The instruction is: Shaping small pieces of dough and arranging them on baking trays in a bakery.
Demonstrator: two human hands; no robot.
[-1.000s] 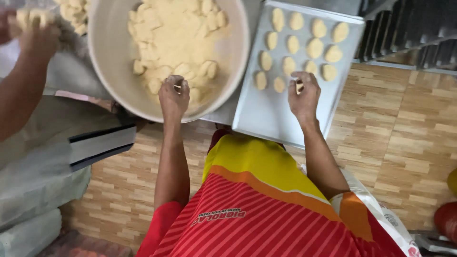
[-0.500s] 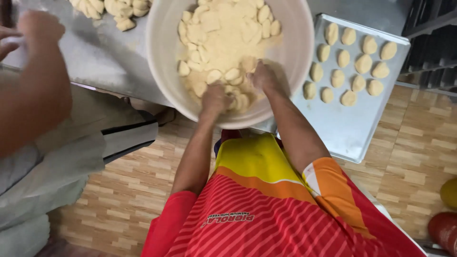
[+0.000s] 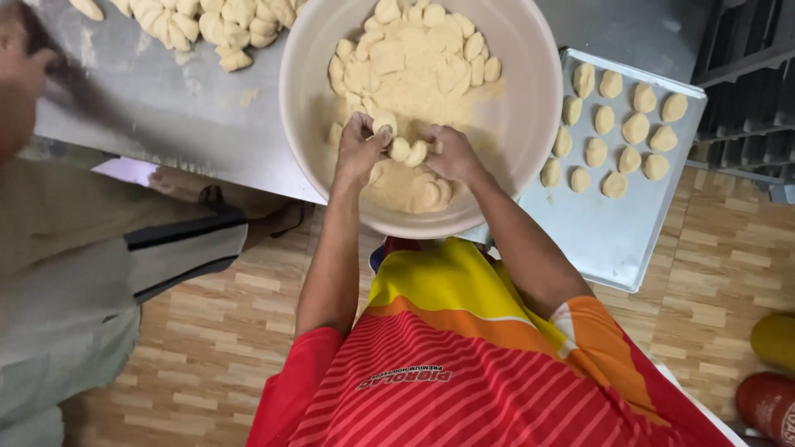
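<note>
Both hands are inside the large pale bowl (image 3: 530, 124) on the steel table (image 3: 166, 116). Left hand (image 3: 360, 149): fingers curled, pinching a small dough piece (image 3: 383, 124) at the fingertips. Right hand (image 3: 451, 153): fingers closed around another dough lump (image 3: 416, 153). A third lump (image 3: 400, 149) sits between the two hands. More cut pieces fill the bowl's far side. Metal tray (image 3: 613, 240) just right of the bowl carries shaped dough rounds (image 3: 635, 128) in rows. Another person's hand (image 3: 21, 79) is at the left edge.
</note>
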